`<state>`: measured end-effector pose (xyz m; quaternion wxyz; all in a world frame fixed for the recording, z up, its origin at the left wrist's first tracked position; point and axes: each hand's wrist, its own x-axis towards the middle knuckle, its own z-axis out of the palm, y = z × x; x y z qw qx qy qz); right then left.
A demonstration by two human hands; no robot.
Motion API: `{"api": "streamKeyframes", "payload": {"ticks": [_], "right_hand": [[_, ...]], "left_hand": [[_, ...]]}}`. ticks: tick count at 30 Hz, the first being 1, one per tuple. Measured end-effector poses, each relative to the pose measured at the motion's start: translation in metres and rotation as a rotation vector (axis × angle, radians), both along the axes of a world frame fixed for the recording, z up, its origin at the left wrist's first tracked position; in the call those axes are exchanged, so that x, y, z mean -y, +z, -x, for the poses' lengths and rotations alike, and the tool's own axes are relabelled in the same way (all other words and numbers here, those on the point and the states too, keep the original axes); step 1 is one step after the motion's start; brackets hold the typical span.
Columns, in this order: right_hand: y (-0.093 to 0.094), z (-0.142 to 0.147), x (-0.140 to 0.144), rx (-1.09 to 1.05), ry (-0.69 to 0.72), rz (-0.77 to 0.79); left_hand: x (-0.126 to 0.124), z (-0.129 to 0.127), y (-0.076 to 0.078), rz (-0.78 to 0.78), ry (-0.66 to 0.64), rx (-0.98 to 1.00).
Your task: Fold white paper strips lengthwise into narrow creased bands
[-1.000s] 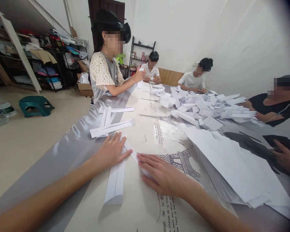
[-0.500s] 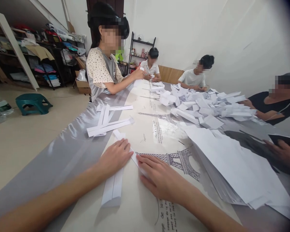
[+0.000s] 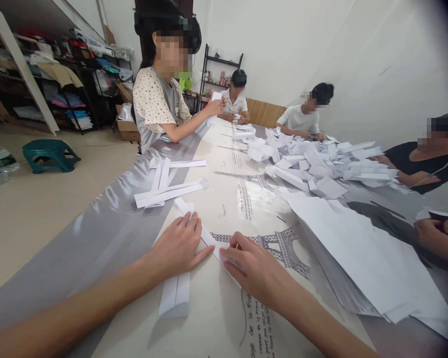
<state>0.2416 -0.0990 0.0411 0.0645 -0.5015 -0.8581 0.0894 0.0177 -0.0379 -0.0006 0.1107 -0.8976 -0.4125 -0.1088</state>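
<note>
Two hands pressing a paper fold flat on the table

Large to small: table (image 3: pixel 108 233), sheet stack (image 3: pixel 358 258), heap of folded pieces (image 3: pixel 321 166), then the strip (image 3: pixel 209 238). Left hand (image 3: pixel 177 246) lies open and flat on it; right hand (image 3: pixel 256 271), fingers curled, pinches its edge. Creasing seems underway; firm sliding pressure likely follows.

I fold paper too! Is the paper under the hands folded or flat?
Folded: the paper strip under the left hand shows a centre seam where two flaps meet.
</note>
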Motion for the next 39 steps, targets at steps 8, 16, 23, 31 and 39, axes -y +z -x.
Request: {"api": "streamKeyframes", "payload": {"ticks": [8, 16, 23, 31, 39], "right_hand": [[0.007, -0.005, -0.003, 0.014, 0.065, 0.095], [0.012, -0.012, -0.003, 0.020, 0.103, 0.120], [0.011, -0.013, -0.001, 0.016, 0.119, 0.110], [0.008, -0.021, -0.004, -0.067, 0.113, 0.175], [0.010, -0.020, -0.004, 0.048, 0.143, 0.046]], "left_hand": [[0.001, 0.000, -0.001, 0.011, 0.008, -0.012], [0.001, 0.000, 0.001, 0.020, 0.000, -0.011], [0.000, 0.001, -0.001, 0.004, -0.004, 0.020], [0.001, 0.001, -0.001, 0.021, -0.006, 0.009], [0.002, 0.000, -0.001, 0.004, 0.003, -0.011]]}}
